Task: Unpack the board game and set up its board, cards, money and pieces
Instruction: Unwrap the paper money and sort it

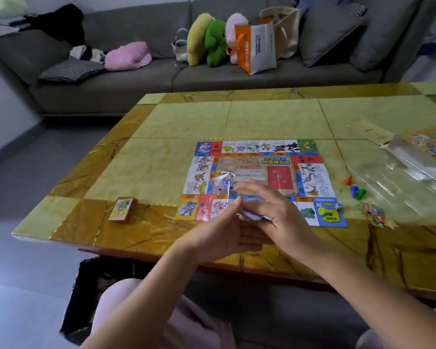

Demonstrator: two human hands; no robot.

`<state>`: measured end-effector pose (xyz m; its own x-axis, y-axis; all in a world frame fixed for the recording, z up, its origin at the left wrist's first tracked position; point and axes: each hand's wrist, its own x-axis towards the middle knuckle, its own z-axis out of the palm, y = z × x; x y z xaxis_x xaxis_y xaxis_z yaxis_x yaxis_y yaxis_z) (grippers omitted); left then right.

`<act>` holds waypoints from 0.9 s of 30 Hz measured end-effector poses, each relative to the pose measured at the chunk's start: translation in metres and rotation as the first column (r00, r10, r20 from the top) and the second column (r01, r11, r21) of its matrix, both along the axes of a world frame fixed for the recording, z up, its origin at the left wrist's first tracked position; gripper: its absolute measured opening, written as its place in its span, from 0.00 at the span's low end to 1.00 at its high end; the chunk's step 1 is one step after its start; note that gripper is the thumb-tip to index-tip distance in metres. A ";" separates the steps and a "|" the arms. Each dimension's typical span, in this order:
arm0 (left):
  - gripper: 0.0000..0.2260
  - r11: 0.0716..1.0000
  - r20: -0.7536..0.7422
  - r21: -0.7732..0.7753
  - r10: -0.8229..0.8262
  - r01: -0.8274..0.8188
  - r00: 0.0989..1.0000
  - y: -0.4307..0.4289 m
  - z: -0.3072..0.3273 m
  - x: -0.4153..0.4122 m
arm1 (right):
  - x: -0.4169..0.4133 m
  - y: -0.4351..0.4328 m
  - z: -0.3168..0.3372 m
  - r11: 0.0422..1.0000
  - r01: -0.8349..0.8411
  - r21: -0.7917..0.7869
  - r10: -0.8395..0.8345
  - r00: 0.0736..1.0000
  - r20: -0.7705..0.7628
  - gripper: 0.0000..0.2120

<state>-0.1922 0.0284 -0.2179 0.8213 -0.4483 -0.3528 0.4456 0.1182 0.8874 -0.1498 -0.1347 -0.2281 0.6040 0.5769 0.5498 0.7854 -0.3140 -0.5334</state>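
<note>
Head view, and your two hands meet just above the near edge of the board (262, 182), with a small purplish pack (252, 216) sandwiched between them. Your left grip (220, 230) lies palm-up underneath, fingers flat like a shelf and thumb raised, wide and only carrying. Your right grip (269, 206) lies across the top with its fingers stretched leftward. Blur hides whether it pinches the pack or merely presses it, so I cannot tell. A glossy strip of clear film (223, 183) stands up beside your left thumb. I'd judge you're holding the pack low over the board so the wrapper can come off and nothing scatters.

The pack itself is thin, pale lilac with a white edge, and mostly covered by your hands. It is likely the money, though no print is readable.

The board lies flat and unfolded on the surface (161, 152). A squared card deck (122, 210) sits well to its left. To its right are a red pawn (348, 180), a blue pawn (354, 190) just beside a green pawn (361, 193), and a bright packet of pieces (375, 215). A die (339, 205) rests on the start corner. They look parked at the sides to leave room for the middle.
</note>
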 end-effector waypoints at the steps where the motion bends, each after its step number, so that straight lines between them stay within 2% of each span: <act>1: 0.30 0.997 -0.005 -0.081 -0.012 0.011 1.000 -0.008 -0.003 0.000 | 0.000 -0.003 -0.001 1.000 -0.013 -0.027 0.013 1.000 0.012 0.16; 3: 0.21 0.976 0.007 -0.216 -0.020 0.021 1.000 -0.016 -0.007 0.003 | 0.001 -0.012 -0.005 0.995 -0.034 -0.095 0.036 0.999 0.015 0.13; 4: 0.20 0.965 0.001 -0.263 -0.008 0.009 1.000 -0.017 -0.007 0.006 | 0.002 -0.019 -0.006 0.990 -0.045 -0.136 0.046 0.999 -0.001 0.14; 6: 0.23 0.951 -0.025 -0.310 -0.003 -0.005 1.000 -0.019 -0.008 0.013 | 0.004 -0.033 -0.007 0.975 -0.061 -0.214 0.052 0.997 -0.051 0.23; 8: 0.22 0.958 -0.036 -0.285 -0.009 -0.002 0.999 -0.023 -0.008 0.020 | 0.003 -0.047 -0.006 0.967 -0.070 -0.245 0.044 0.993 -0.112 0.31; 10: 0.21 0.958 -0.039 -0.286 -0.044 0.031 0.998 -0.028 -0.009 0.026 | 0.000 -0.057 -0.004 0.977 -0.087 -0.192 0.040 0.970 -0.239 0.30; 13: 0.22 0.936 -0.082 -0.350 -0.081 0.047 0.993 -0.044 -0.007 0.032 | -0.004 -0.072 0.001 0.998 -0.044 -0.046 0.016 0.873 -0.488 0.23; 15: 0.26 0.903 -0.148 -0.428 -0.113 0.039 0.983 -0.052 -0.006 0.036 | -0.004 -0.081 0.004 1.000 -0.009 0.005 0.010 0.836 -0.549 0.22; 18: 0.30 0.829 -0.241 -0.557 -0.220 0.051 0.945 -0.060 -0.007 0.042 | -0.006 -0.095 0.007 0.999 -0.032 0.007 0.030 0.844 -0.536 0.27; 21: 0.28 0.782 -0.261 -0.619 -0.292 0.072 0.920 -0.069 -0.011 0.047 | -0.005 -0.104 0.010 1.000 -0.010 -0.027 -0.004 0.868 -0.497 0.30; 27: 0.23 0.775 -0.161 -0.614 -0.308 0.149 0.938 -0.076 -0.010 0.056 | -0.006 -0.116 0.016 0.998 -0.015 0.068 0.048 0.846 -0.531 0.17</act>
<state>-0.1366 -0.0474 -0.2280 0.5926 -0.7950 -0.1297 0.7142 0.4442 0.5409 -0.1556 -0.2511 -0.2117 0.7955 0.5776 0.1829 0.3850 -0.2488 -0.8887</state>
